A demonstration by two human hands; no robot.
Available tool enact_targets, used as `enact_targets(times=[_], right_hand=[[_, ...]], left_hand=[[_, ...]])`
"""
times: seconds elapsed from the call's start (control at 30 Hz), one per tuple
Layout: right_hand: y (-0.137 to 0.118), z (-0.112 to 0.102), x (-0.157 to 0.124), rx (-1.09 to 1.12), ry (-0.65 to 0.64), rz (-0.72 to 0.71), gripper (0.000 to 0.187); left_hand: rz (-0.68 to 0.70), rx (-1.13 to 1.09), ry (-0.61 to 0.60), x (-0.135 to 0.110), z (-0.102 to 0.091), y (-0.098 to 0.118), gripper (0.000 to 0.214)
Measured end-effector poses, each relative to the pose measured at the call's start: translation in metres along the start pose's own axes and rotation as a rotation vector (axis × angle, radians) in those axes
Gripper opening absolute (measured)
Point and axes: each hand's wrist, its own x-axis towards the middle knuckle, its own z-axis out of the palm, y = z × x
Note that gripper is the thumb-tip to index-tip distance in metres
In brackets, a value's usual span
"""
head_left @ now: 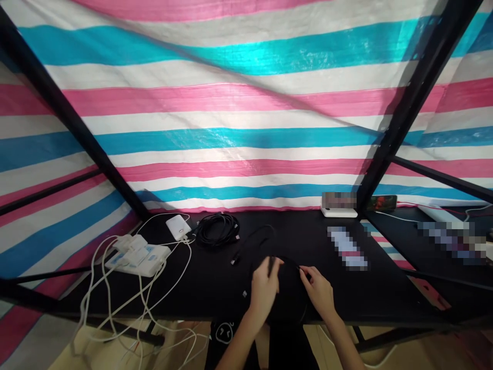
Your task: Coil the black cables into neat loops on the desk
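Observation:
My left hand (264,285) is closed around a thin black cable (289,260), low over the front middle of the black table. To its right, my right hand (319,293) pinches the same cable between thumb and fingertips, and a stretch of it arches between the two hands. Much of the cable is hard to follow against the dark tabletop. A silver-tipped USB plug (234,259) lies to the left of my hands, with a thin black cord near it. Close to my left wrist is a small silver connector tip (244,294). Farther back rests a coiled black cable (217,229).
A white power strip (148,261) with plugs and tangled white cords sits at the left, near a small white box (177,227). At the right are a pixelated, phone-shaped item (347,249) and a white device (339,211). Black frame posts (419,103) and striped sheeting (246,133) enclose the table.

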Motion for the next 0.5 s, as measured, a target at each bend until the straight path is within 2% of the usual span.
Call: enact_targets(times=[0.1, 0.17, 0.3, 0.4, 0.5], right_hand=[[0.000, -0.001, 0.001, 0.100, 0.026, 0.040, 0.035], [0.000, -0.005, 0.001, 0.266, 0.025, 0.083, 0.037], [-0.007, -0.024, 0.000, 0.695, -0.036, 0.192, 0.043], [-0.025, -0.053, -0.005, 0.911, -0.045, 0.267, 0.045], [-0.049, -0.087, -0.014, 1.033, -0.132, 0.321, 0.043]], left_hand=[[0.003, -0.200, 0.333, 0.001, -0.031, 0.006, 0.041], [0.011, -0.241, 0.450, 0.001, -0.053, 0.007, 0.040], [0.004, -0.291, 0.575, -0.005, -0.081, 0.006, 0.039], [0.031, -0.292, 0.648, -0.011, -0.090, 0.010, 0.035], [0.062, -0.290, 0.686, -0.015, -0.096, 0.017, 0.030]])
